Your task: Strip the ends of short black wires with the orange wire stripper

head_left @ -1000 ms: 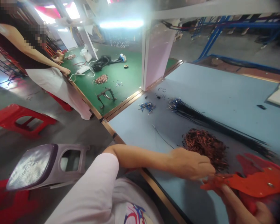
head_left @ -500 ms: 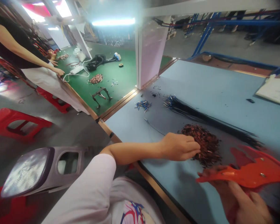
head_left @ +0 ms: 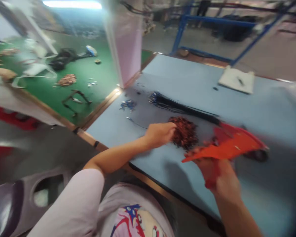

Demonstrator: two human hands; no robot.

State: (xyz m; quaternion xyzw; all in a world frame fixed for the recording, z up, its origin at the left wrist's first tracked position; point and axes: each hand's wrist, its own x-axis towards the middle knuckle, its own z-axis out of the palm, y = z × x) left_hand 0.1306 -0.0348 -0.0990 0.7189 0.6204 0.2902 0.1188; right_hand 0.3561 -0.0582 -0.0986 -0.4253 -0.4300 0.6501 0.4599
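Observation:
My left hand (head_left: 160, 135) rests with curled fingers at the left edge of a heap of copper-coloured wire pieces (head_left: 184, 133) on the pale blue table (head_left: 162, 171). Motion blur hides whether it pinches any strands. My right hand (head_left: 219, 174) grips a flat orange-red plastic piece (head_left: 230, 146), holding it just right of the heap. Behind the heap lies a long bundle of black wires with blue ends (head_left: 180, 106). A small scatter of blue-tipped wire pieces (head_left: 127, 104) lies further left.
A white pad (head_left: 236, 79) lies at the blue table's far edge. Beyond a pink panel (head_left: 125, 42), a green table (head_left: 88, 74) holds another copper heap and a black cable. A co-worker's hand (head_left: 5, 74) rests at its far-left edge. Blue metal racks stand behind.
The whole scene has shifted left and blurred as my head turned. My left hand has drawn back to the heap's left edge, and the orange-red piece has tilted and risen closer to the heap.

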